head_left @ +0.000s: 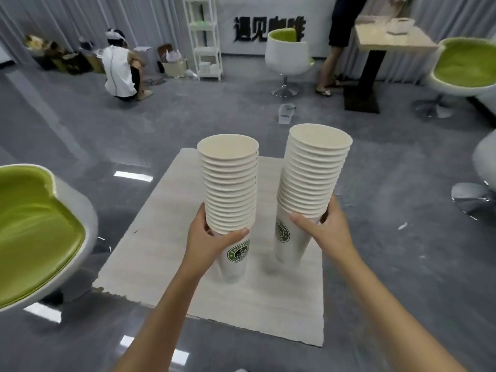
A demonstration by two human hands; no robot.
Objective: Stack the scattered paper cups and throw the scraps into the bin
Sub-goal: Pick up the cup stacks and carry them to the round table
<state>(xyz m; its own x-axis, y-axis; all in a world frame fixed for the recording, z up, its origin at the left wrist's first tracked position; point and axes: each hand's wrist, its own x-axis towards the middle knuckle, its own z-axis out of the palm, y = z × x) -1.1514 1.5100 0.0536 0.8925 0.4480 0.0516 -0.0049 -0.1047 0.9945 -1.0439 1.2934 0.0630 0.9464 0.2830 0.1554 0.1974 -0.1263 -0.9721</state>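
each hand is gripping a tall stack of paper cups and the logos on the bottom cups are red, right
Not red: the head view shows the logos are green. The left hand grips the left stack and the right hand the right stack.

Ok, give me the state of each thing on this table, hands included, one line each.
left cup stack, nested, standing on the table, held low.
right cup stack, nested, standing on the table, held low.
left grip, wrapped round the left cup stack.
right grip, wrapped round the right cup stack.
table, bears both stacks.
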